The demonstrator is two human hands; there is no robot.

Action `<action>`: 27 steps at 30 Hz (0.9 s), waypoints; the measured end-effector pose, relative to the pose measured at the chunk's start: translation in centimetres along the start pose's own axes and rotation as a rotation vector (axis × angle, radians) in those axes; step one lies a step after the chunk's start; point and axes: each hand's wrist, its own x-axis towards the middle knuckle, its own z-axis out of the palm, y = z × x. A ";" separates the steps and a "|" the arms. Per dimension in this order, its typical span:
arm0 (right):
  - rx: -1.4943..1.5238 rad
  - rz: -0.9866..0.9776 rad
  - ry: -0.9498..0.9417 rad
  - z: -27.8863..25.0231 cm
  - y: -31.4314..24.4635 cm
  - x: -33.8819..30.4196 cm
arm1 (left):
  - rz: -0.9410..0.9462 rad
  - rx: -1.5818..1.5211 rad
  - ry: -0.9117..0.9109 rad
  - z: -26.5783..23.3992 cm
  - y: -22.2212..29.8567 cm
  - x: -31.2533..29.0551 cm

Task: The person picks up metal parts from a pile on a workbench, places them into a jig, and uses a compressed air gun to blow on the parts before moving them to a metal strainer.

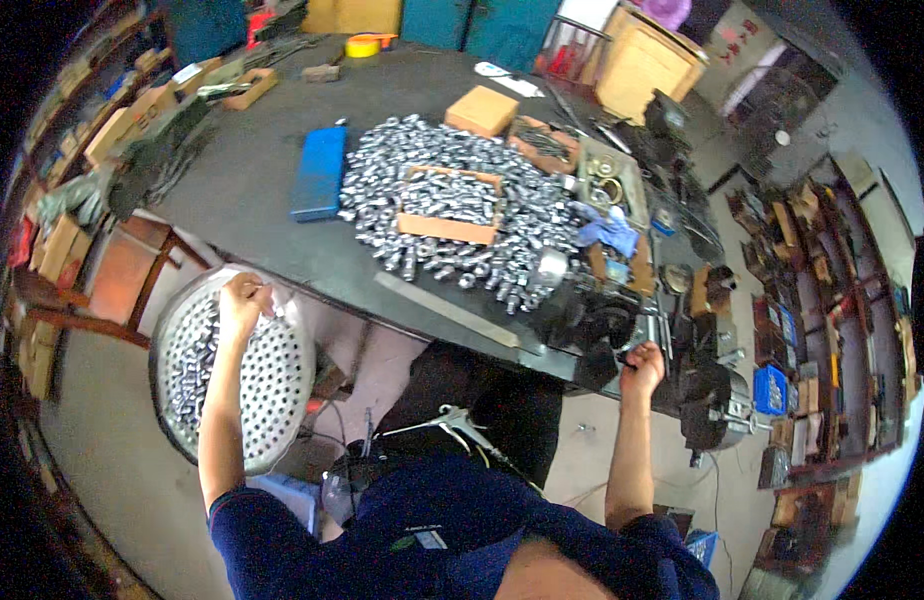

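My left hand is over the upper part of a round perforated metal tray on the left, below table height. Its fingers are pinched together; whatever may be between them is too small to make out. Many small shiny metal fittings lie along the tray's left side. On the right, my right hand is closed at the table's front edge, beside a dark machine fixture. A dark bit shows at its fingers, but I cannot tell what it grips.
A large heap of metal fittings covers the table's middle, around a cardboard box full of them. Nearby are a blue case, a metal strip and a blue cloth. An air gun hangs before me; shelves stand right.
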 end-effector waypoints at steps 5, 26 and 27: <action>0.069 0.010 -0.103 -2.7 1.1 1.9 | 0.184 -0.318 -0.456 12.3 10.8 -2.0; 0.028 -0.012 -0.172 -2.0 -1.6 -0.1 | 0.244 -0.566 -0.848 27.4 16.3 -2.5; 0.022 0.005 -0.206 -1.5 -2.6 -0.6 | 0.273 -0.552 -0.844 27.4 16.1 -2.4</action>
